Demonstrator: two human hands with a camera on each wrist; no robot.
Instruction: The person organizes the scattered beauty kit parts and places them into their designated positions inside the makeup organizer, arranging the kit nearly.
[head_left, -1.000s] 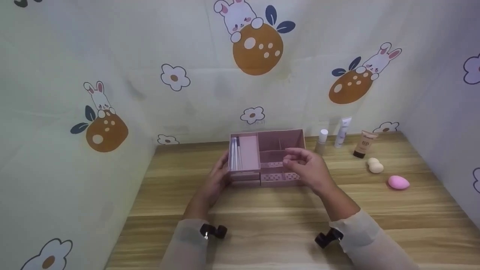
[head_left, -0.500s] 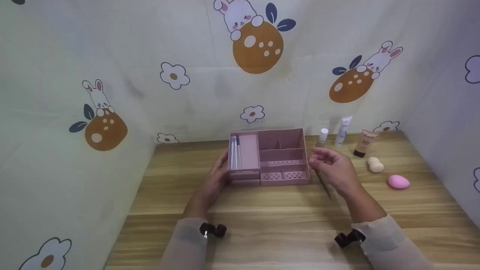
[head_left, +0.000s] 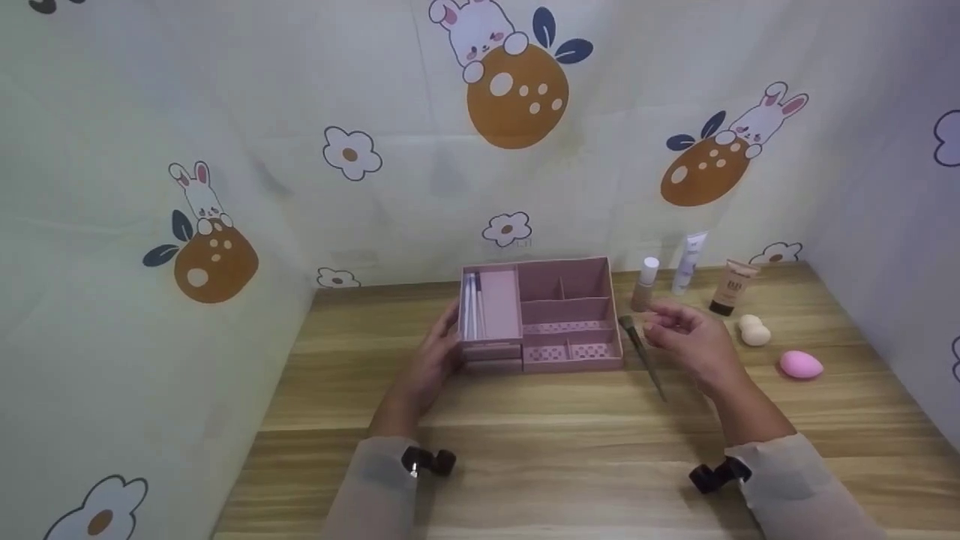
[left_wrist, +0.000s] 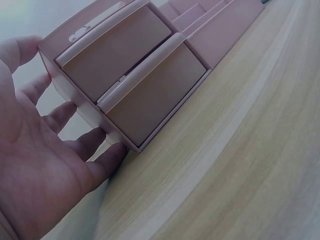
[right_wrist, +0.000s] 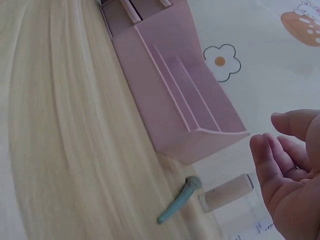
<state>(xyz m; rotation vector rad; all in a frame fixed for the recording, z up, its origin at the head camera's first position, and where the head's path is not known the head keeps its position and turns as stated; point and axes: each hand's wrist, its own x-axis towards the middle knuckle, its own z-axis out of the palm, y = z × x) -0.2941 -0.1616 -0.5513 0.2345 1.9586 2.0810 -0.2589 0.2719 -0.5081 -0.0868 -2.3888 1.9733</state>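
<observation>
A pink organizer box [head_left: 566, 309] stands on the wooden table. Against its left side rest the extended fingertips of my left hand [head_left: 431, 360]; the left wrist view shows them along the wall next to two drawers [left_wrist: 117, 55]. Several slim white sticks, perhaps brushes, [head_left: 472, 306] lie in the upper left tray. To the right of the box is a makeup brush [head_left: 643, 356] with a dark green handle, flat on the table. My right hand [head_left: 694, 341] hovers just right of the brush, its fingers loosely bent and holding nothing, as the right wrist view [right_wrist: 290, 165] confirms.
Behind my right hand stand a white-capped bottle [head_left: 645, 285], a white tube [head_left: 688, 262] and a beige tube [head_left: 733, 287]. A cream sponge [head_left: 754, 331] and a pink sponge [head_left: 801, 365] lie farther right. A patterned cloth [head_left: 420, 202] hangs behind the table.
My right hand has moved right, from over the organizer's compartments past the makeup brush, which is now fully in sight. My left hand and the organizer have stayed in place.
</observation>
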